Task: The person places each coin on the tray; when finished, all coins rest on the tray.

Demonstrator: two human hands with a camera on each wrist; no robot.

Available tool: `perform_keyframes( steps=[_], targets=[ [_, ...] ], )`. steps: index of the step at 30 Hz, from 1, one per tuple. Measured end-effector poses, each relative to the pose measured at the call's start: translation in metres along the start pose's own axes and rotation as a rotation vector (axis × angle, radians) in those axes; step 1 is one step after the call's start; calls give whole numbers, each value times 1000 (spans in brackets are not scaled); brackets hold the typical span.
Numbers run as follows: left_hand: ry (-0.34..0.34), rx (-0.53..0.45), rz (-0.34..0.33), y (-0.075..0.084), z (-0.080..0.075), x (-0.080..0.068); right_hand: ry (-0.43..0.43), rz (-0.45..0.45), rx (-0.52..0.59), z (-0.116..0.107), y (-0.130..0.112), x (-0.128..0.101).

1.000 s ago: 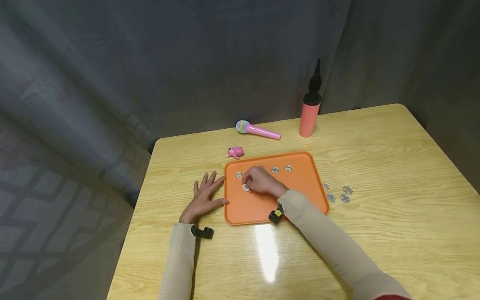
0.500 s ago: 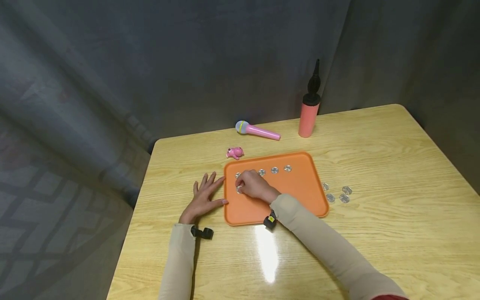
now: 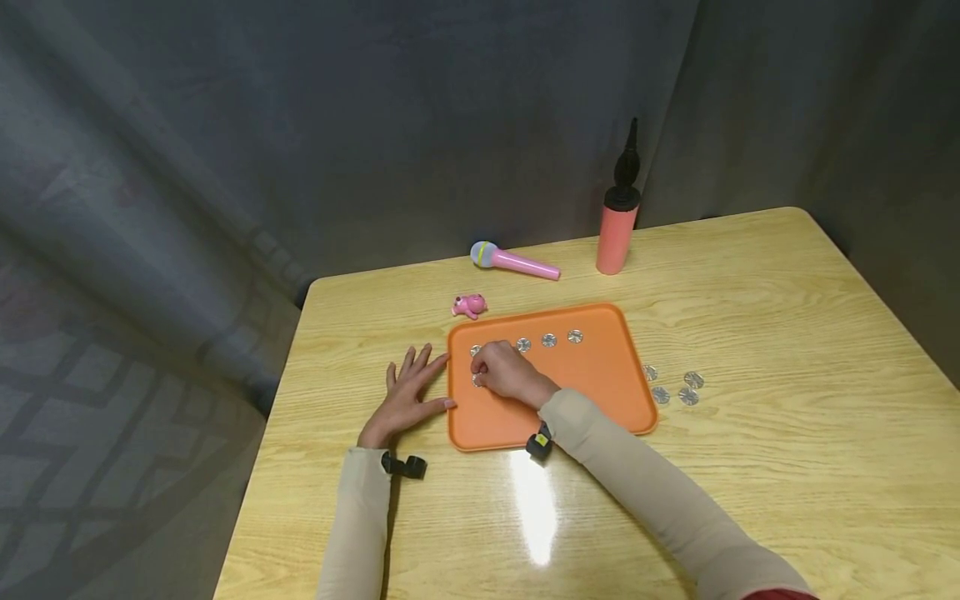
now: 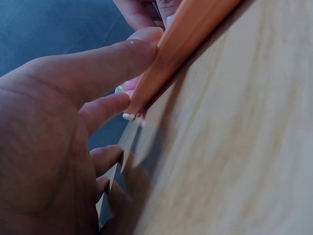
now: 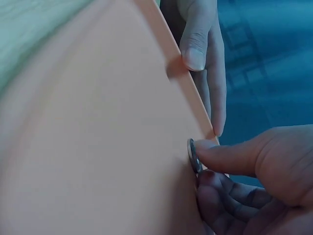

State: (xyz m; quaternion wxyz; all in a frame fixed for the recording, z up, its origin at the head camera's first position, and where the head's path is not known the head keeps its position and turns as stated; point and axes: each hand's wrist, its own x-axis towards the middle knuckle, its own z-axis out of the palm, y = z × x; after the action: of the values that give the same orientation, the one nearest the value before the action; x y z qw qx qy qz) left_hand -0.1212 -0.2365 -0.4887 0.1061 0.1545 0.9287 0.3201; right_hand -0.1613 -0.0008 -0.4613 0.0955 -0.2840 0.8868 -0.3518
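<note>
My right hand (image 3: pixel 507 371) is over the left part of the orange tray (image 3: pixel 555 408). Thumb and fingertips pinch a round silver coin-like disc (image 5: pixel 194 155), which stands on edge close over the tray in the right wrist view. Beyond that hand, several similar discs (image 3: pixel 549 340) lie in a row along the tray's far side; the knuckles hide part of this row. On the table at the left, my left hand (image 3: pixel 405 400) is spread with straight fingers. Its thumb (image 4: pixel 142 44) and index fingertip touch the tray's left rim.
Several more silver discs (image 3: pixel 688 397) lie on the table just right of the tray. Behind it are a small pink animal figure (image 3: pixel 470 306), a pink toy microphone (image 3: pixel 517 262) and an upright pink-and-black hand pump (image 3: pixel 617 225). A dark curtain (image 3: pixel 450 125) hangs behind the table.
My right hand has moved a little left with the disc, toward the tray's left rim, then almost stopped. Another disc in the far row has come into sight. The left hand has stayed put.
</note>
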Motion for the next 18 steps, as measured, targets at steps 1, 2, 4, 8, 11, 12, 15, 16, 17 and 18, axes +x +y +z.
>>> perform_keyframes(
  steps=[1,2,4,8,11,12,15,16,17,18],
  targets=[
    [-1,1,-3,0,0,0,-2,1,2,0,0,0],
    [-2,1,-4,0,0,0,-5,4,5,-1,1,0],
    [-3,5,-2,0,0,0,-10,7,9,-3,1,-1],
    [-5,8,0,-1,0,0,1,6,0,-12,1,-4],
    [-7,0,0,-2,0,0,18,13,-3,-23,1,-9],
    [-7,0,0,-2,0,0,28,15,-6,-27,2,-11],
    [-6,-7,-3,-2,0,0,47,16,3,-37,5,-18],
    [-6,-10,-3,-2,0,0,54,16,8,-41,7,-21],
    [-4,-13,0,-2,0,0,62,18,13,-44,10,-24],
    [-4,-13,-1,-2,0,0,70,23,20,-48,12,-27]
  ],
)
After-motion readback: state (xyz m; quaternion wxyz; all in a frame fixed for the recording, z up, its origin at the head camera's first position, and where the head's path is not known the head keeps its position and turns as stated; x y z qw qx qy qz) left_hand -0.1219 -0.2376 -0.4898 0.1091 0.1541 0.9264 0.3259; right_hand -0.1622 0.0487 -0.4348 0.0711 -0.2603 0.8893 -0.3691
